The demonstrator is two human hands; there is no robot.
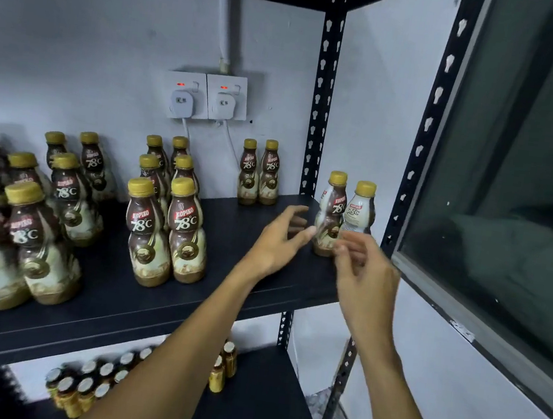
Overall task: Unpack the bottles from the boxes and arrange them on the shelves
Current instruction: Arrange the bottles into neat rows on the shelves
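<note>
Black metal shelf (pixel 223 301) carries grouped Kopiko bottles (pixel 187 233); a brown-label bottle (pixel 331 212) and a white-label bottle (pixel 359 207) stand at its right edge. Left hand (pixel 274 243) is spread open beside them; right hand (pixel 366 281) blurred, grip unclear.

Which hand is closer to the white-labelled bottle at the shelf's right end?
Right. The right hand sits just in front of the white-labelled bottle, covering its base; the left hand is farther left, past the brown bottle beside it.

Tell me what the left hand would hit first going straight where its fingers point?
Probably the brown-labelled bottle at the right end of the shelf; the left hand is close, depth unclear.
</note>
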